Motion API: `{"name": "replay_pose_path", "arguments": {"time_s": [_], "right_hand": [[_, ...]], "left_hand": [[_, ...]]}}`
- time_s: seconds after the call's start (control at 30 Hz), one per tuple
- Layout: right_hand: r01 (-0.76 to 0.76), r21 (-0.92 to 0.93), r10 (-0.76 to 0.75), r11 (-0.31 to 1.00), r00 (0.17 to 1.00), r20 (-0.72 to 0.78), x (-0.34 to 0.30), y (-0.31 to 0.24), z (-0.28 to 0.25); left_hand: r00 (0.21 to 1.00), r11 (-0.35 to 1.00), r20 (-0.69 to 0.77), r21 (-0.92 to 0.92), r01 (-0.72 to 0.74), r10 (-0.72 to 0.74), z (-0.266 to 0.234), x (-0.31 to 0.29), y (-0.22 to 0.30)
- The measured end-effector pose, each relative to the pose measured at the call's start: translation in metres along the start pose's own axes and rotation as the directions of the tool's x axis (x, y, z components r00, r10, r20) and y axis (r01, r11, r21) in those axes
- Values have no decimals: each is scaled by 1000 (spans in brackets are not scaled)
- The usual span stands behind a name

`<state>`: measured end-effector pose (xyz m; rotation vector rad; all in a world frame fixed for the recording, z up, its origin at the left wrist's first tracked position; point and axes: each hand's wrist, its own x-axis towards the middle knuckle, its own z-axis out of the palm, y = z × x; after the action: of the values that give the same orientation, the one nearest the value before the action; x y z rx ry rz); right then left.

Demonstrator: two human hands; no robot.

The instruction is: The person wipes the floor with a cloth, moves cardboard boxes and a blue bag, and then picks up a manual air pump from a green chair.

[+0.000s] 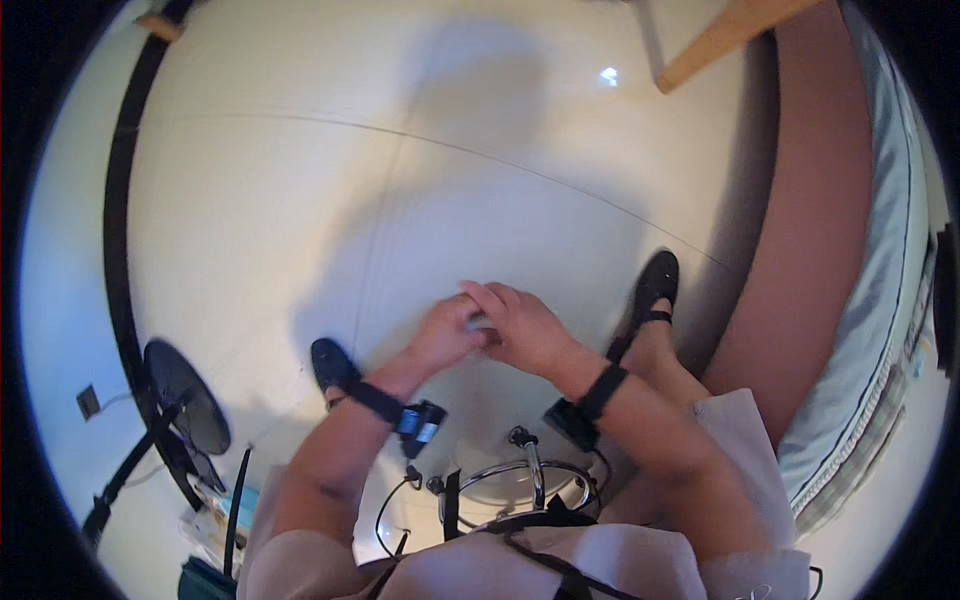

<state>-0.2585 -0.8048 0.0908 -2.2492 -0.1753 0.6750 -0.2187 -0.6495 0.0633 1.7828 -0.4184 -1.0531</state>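
In front of my body, above the floor, my two hands meet. My left hand (446,330) has its fingers curled inward and a little blurred against the other hand. Over its fingertips reach the bent fingers of my right hand (522,328), which is closed toward the left one. A small pale gap shows between them; whether anything tiny is pinched there I cannot make out. Black straps with small devices sit on both wrists, the left device (422,428) and the right device (572,424).
Pale tiled floor (250,210) spreads ahead. On the right stands a bed with a reddish-brown side (815,200) and light-blue bedding (880,270). A wooden leg (725,45) is at the upper right. Below me is a chrome stool base (538,480); a round black stand (188,395) is left.
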Motion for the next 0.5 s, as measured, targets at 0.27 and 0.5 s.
{"name": "replay_pose_path", "arguments": {"time_s": [0.27,0.5], "right_hand": [[185,-15,-133,983,642,-755,44,102,-75],[-253,463,495,850,78,-865,11,293,-174]], "left_hand": [[700,903,-650,429,15,297,-108,33,-42],[622,490,-677,727,481,393,-155,35,-130]]}}
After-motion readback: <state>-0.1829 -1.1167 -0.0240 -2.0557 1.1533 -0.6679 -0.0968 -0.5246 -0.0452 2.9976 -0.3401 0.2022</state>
